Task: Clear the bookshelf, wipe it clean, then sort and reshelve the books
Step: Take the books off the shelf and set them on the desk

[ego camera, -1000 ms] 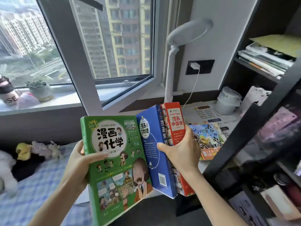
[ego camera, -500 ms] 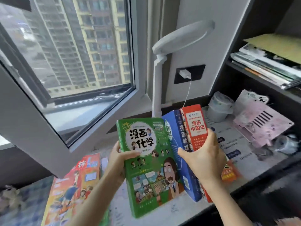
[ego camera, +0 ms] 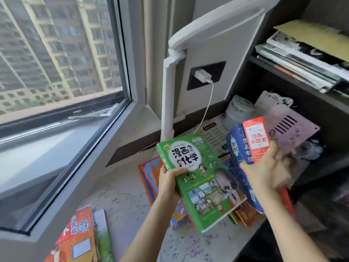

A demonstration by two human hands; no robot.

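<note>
My left hand [ego camera: 168, 181] grips the left edge of a green comic book [ego camera: 200, 178], thumb on its cover. My right hand [ego camera: 270, 170] holds a blue book [ego camera: 237, 148] and a red book [ego camera: 256, 138] together, upright and slightly blurred. All three books hover above the speckled desk [ego camera: 132, 208]. Under them lies a pile of orange and colourful books [ego camera: 151, 173]. The dark bookshelf [ego camera: 283, 78] stands at the right, with a stack of flat magazines [ego camera: 302, 59] on its upper shelf.
A white desk lamp [ego camera: 170, 95] stands behind the books, next to a wall socket with a white charger [ego camera: 203, 76]. More orange books [ego camera: 79, 241] lie at the near left. A pink vented panel [ego camera: 289, 127] and a tape roll [ego camera: 238, 110] sit by the shelf. The open window [ego camera: 62, 76] fills the left.
The view has swung further right and down toward the desk. Both hands have lowered the books over the pile, and the right hand has spread its two books away from the green one.
</note>
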